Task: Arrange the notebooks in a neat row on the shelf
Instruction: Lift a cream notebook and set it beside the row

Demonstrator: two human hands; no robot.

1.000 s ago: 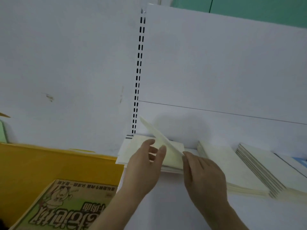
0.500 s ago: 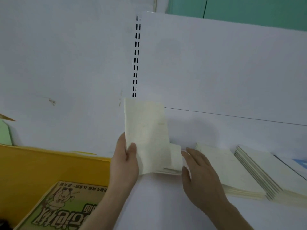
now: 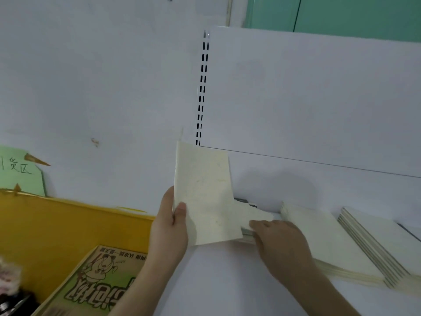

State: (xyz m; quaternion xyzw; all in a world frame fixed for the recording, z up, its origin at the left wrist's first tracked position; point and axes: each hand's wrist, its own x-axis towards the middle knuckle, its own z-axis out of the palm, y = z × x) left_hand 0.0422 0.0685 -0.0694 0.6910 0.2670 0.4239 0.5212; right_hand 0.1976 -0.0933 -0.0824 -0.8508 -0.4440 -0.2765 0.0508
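Left hand [image 3: 169, 226] has lifted the top notebook [image 3: 205, 195] upright off its stack [image 3: 255, 215]

Cream notebook [image 3: 205, 197] upright — others stacked flat (perhaps three piles [image 3: 330, 242]).

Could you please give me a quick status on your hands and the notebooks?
Left hand grips one cream notebook upright. Right hand rests on leftmost stack. Two stacks lie rightward. Nothing blocking.

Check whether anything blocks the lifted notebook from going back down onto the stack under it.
The right hand does: its fingers rest on the leftmost stack, right where the notebook held upright by the left hand would land. Nothing else visible is in the way.
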